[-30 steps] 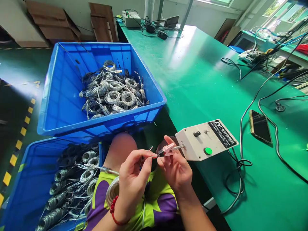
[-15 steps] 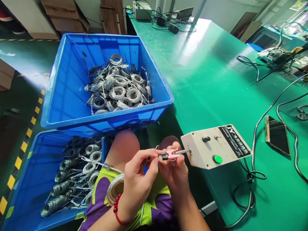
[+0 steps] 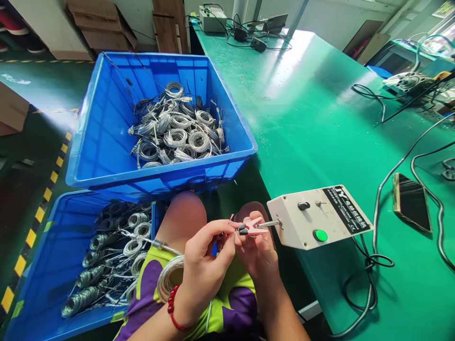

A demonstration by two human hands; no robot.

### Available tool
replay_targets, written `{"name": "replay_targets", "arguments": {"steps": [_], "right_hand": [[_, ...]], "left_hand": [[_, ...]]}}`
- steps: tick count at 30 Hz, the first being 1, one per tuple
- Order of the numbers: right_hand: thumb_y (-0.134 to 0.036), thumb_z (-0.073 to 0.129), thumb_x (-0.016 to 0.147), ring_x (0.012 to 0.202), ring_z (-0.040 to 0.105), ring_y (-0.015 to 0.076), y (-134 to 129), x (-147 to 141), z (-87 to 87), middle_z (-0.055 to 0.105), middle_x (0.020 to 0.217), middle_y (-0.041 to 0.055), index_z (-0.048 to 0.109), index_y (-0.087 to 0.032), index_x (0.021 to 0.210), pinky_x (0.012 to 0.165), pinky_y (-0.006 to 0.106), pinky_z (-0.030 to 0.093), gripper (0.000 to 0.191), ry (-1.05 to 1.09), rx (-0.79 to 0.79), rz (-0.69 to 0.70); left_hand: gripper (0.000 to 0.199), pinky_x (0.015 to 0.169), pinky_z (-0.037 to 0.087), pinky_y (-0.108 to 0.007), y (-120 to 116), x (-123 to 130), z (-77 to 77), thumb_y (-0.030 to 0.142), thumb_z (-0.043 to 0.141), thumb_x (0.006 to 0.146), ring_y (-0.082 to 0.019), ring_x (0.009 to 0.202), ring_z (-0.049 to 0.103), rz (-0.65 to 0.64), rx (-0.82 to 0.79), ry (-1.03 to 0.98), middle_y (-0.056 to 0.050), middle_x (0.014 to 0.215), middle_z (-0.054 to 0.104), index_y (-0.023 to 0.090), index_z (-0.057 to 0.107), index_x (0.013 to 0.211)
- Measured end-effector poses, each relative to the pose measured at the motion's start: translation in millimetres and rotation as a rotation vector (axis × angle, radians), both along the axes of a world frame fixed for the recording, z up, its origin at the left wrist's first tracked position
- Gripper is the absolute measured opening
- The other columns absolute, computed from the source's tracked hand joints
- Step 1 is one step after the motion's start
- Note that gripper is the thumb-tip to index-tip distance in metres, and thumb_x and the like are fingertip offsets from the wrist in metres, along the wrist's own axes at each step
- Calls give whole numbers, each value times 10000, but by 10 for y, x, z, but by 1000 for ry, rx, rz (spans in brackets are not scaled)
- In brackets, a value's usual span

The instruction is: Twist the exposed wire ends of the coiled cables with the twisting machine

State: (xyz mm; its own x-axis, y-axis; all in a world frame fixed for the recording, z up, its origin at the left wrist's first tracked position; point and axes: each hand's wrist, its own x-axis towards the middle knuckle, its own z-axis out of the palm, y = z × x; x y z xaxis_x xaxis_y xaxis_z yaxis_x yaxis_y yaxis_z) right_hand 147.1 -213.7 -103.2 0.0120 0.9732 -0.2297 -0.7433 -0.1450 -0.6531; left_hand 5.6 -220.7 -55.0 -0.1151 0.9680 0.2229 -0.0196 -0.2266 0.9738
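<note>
My left hand (image 3: 209, 253) is closed in a pinch on the thin stripped wire ends of a clear-jacketed cable (image 3: 167, 279). The cable's coil hangs beside my left wrist, over my lap. In front of the fingertips is a pink spring clip (image 3: 253, 226) with black-covered jaws, mounted on the metal shaft (image 3: 270, 223) of a small white machine (image 3: 320, 215). My right hand (image 3: 261, 253) has its fingers around the clip from below and behind. The wire tips meet the black jaws; whether they lie between them is too small to tell.
A blue bin (image 3: 161, 177) holds a pile of coiled cables. Lower left, a second blue bin (image 3: 39, 284) contains more coils. On the green table (image 3: 320, 132) lie a phone (image 3: 412, 201) and loose power cords (image 3: 377, 213). Electrical boxes and wires stand at its far edge.
The pink clip's handles look farther apart now, with my right fingers looser around them. My left hand stays nearly in place with the wires. The view has shifted slightly.
</note>
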Motion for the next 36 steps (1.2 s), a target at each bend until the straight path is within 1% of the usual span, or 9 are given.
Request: {"name": "replay_targets", "arguments": {"steps": [3,7,14,19,23,27,29,32,36], "right_hand": [[-417,969,765,608,442,147,-12,-19,-40,495,735,-64,762,-294,1204,630,284,534,500,-37,-9,60],[-391,828,835,667,491,188,-40,-58,-127,540,729,-31,788,-259,1106,685,322,533,305,-83,-45,100],[-411,882,820,682,513,190,-89,-179,-174,601,763,-5,846,-251,1021,677,319,471,260,-182,-16,163],[-435,878,911,730,584,197,-255,-315,-45,715,856,24,853,-253,1021,715,322,489,214,-283,36,130],[-425,851,993,786,626,210,-428,-373,76,757,872,30,872,-275,981,758,327,510,152,-426,101,-13],[-436,872,995,667,603,185,-476,-368,310,805,850,26,928,-310,1180,648,310,526,231,-604,151,-35],[-456,887,996,654,657,189,-440,-377,457,848,878,39,938,-324,1230,653,318,590,273,-584,135,14],[-500,878,1018,756,799,250,-355,-421,634,889,922,79,968,-303,1120,777,390,704,239,-508,86,20],[-541,887,1012,768,834,268,-274,-478,752,898,914,104,975,-272,1035,745,382,720,284,-436,49,61]], "left_hand": [[134,757,650,-223,-19,-7,-9,144,786,1049,-186,930,839,18,-6,25,-39,1074,871,257,843,1094],[98,741,633,-232,-48,-16,-22,177,783,1067,-176,858,808,-13,-57,21,-36,1025,846,252,842,1089],[84,708,613,-227,-97,-56,74,169,778,1058,-160,796,745,59,-76,-27,-32,978,806,232,820,1023],[121,823,646,-223,-149,-99,160,150,750,1068,-171,914,764,76,32,-77,-26,1013,787,257,807,1061],[130,773,601,-202,-264,-127,128,199,702,1133,-148,838,698,65,-22,-123,-17,958,743,279,804,1127],[177,751,583,-198,-374,-125,67,216,640,1180,-137,808,660,52,-81,-177,-10,967,709,300,785,1237],[159,776,599,-187,-399,-110,56,216,669,1167,-131,834,674,84,-69,-158,-11,1037,718,308,773,1245],[149,787,605,-163,-407,-82,62,222,704,1153,-124,868,688,126,-59,-132,-4,1075,709,318,754,1256],[146,817,623,-159,-409,-39,86,236,707,1155,-119,896,712,148,-50,-162,2,1079,703,324,731,1269]]}}
